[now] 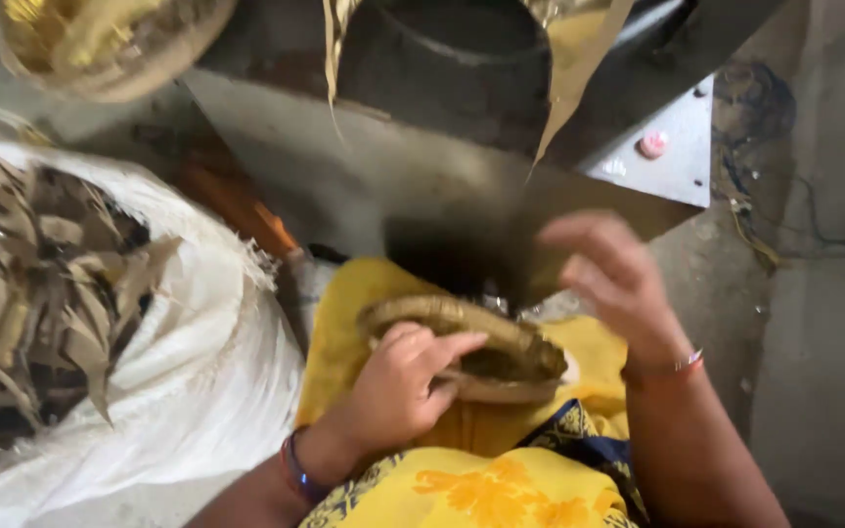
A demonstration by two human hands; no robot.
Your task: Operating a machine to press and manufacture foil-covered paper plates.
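Seen from the head camera, the person sat close against a grey metal machine (422, 166) with a dark round opening at its top. The left hand (405, 381) lay on the near rim of a shallow woven basket (501, 342), fingers curled over the edge and gripping it, a dark bangle at the wrist. The basket rested on the person's lap, over yellow cloth (481, 489) with orange flowers and a dark border, right under the machine's dark chute. The right hand (610, 279) hung just above and to the right of the basket, fingers loosely spread and half bent; it was blurred, and I could not tell whether it held anything. A thin bracelet circled that wrist. To the left stood a white woven sack (198, 372), open at the top and filled with dry brown leaf pieces (41, 284). Another round basket (114, 49) with yellowish material sat at the upper left. Bare grey floor (814, 342) stretched to the right.
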